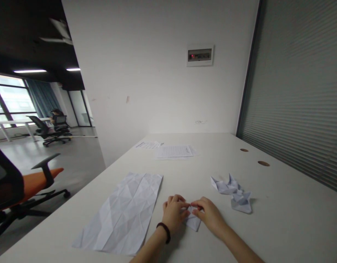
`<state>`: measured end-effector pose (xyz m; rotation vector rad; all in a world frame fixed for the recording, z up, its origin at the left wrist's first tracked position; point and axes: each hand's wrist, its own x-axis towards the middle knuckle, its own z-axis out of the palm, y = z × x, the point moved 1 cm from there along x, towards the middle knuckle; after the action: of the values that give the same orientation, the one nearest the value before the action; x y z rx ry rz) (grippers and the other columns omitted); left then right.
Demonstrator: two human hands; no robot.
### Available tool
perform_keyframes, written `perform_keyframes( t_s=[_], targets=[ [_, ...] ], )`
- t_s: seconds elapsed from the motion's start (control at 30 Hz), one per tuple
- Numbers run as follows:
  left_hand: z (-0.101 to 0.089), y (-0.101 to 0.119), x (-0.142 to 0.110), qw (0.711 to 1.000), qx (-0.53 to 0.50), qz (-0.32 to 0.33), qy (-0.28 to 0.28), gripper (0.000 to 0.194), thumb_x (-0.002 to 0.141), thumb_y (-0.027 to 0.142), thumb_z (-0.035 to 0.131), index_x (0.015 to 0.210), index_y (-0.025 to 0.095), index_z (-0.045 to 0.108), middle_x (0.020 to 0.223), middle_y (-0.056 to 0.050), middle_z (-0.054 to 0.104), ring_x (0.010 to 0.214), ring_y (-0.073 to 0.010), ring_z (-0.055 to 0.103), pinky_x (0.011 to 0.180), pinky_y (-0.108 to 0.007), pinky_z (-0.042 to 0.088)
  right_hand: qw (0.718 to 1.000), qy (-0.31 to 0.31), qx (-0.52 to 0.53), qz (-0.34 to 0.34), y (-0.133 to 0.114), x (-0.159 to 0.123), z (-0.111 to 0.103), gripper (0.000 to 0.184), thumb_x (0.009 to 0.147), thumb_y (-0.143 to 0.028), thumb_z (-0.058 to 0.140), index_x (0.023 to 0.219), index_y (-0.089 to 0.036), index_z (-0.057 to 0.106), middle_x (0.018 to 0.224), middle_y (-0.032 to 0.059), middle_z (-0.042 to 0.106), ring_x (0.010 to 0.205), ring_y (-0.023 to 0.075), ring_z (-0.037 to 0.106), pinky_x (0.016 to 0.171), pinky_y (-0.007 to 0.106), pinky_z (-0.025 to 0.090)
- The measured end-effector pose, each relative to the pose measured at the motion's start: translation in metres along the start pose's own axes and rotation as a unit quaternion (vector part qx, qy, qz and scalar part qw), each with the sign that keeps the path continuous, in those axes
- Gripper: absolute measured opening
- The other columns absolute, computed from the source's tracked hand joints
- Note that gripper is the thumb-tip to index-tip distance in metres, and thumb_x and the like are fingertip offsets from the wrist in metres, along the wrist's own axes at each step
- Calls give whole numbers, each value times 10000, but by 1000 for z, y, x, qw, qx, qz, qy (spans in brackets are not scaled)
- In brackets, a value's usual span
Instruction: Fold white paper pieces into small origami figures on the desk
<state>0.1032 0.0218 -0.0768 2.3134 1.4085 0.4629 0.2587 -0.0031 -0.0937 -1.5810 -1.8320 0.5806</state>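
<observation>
A small folded paper (193,221) is held on the white table (280,230), at the near edge of the view. Its top is pinched by the left hand (174,212) and the right hand (210,216), thumb and fingertips of each brought together on it. A fold is apparently being shaped; steady pressure along it seems called for next. A creased sheet (126,212) is laid leftward, folded paper shapes (241,201) rightward.

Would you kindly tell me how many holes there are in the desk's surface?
2: the farther hole and the nearer hole, both toward the desk's right edge.
</observation>
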Motion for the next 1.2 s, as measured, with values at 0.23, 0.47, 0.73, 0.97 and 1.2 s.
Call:
perform_keyframes(
  t_s=[0.23,0.47,0.73,0.97,1.2],
  targets=[
    [-6,-3,-3,997,-52,42,-38,185,716,292,568,885,276,641,953,10,599,945,-187,464,842,-328,271,997,-34,69,-26,-8,-11,-11,239,661,-232,605,891,-190,658,854,36,573,847,171,537,761,261,410],
    [-16,-10,-4,1000,-10,1,3,197,674,387,600,777,231,661,911,-13,584,928,-205,459,800,-305,301,997,-27,68,-31,-6,-14,-13,175,652,-167,583,820,-177,628,828,20,571,809,154,532,742,249,408],
    [-16,-4,-9,1000,19,-9,-14,125,612,362,658,691,266,667,918,-10,548,921,-212,442,788,-326,283,999,-21,1,-29,-9,-11,-11,78,664,-168,576,715,-184,632,754,8,567,746,144,515,678,232,384],
    [-13,-1,-13,1000,17,-2,-16,142,629,348,628,742,266,655,931,-22,530,922,-206,434,798,-336,284,999,-37,-14,-23,-11,-13,-12,169,637,-217,616,803,-206,644,794,15,578,779,159,520,692,243,375],
    [-13,1,-14,998,-5,-10,-56,267,555,356,700,806,278,652,976,-12,542,957,-232,439,833,-352,296,999,-33,-30,-16,-10,-13,-11,171,629,-182,577,794,-179,622,812,35,586,782,173,520,699,259,372]
  ],
)
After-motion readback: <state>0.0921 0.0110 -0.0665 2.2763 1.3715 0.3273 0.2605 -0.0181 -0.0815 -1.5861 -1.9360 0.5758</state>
